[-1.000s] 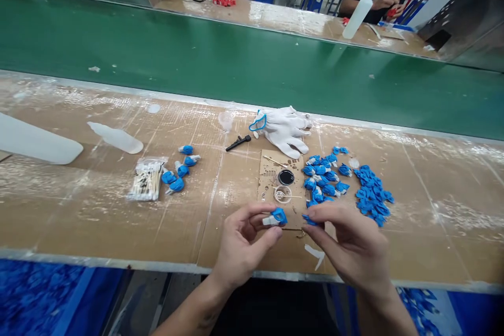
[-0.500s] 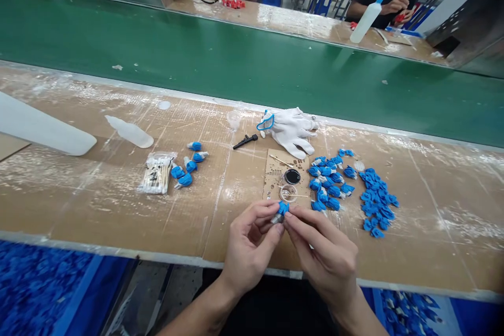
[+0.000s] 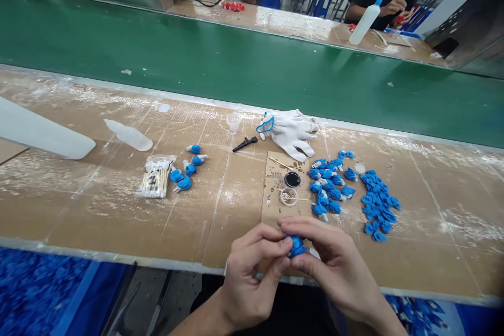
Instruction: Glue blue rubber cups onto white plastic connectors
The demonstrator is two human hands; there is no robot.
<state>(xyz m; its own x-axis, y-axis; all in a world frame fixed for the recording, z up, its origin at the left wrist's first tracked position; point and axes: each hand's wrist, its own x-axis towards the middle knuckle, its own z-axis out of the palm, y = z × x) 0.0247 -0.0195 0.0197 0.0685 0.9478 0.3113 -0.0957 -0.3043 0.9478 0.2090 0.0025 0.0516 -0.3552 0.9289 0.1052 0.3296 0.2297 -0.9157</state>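
Note:
Over the table's front edge, my left hand (image 3: 255, 270) pinches a small blue piece (image 3: 296, 246) between thumb and fingers. My right hand (image 3: 334, 262) grips the same piece from the other side, its thumb below and its fingers curled over the top. The fingers cover part of the piece. Beyond my hands lies a stained cardboard square (image 3: 271, 211) bearing a small cup of black liquid (image 3: 292, 179) and a clear cup (image 3: 289, 197) with a cotton swab across it. Several blue pieces with pale grey ends (image 3: 323, 185) are clustered right of the cardboard.
Flat blue pieces (image 3: 378, 199) form a pile farther right. Blue-and-grey pieces (image 3: 183, 184) lie left beside a bag of cotton swabs (image 3: 156, 177). A white glove (image 3: 291, 134), black tool (image 3: 244, 144) and plastic bottle (image 3: 129, 135) lie behind. A green belt (image 3: 252, 58) separates two people.
Both hands have drawn the blue piece nearer to me and slightly right. The piece is turned, and my right fingers now arch over it. The view has tilted slightly.

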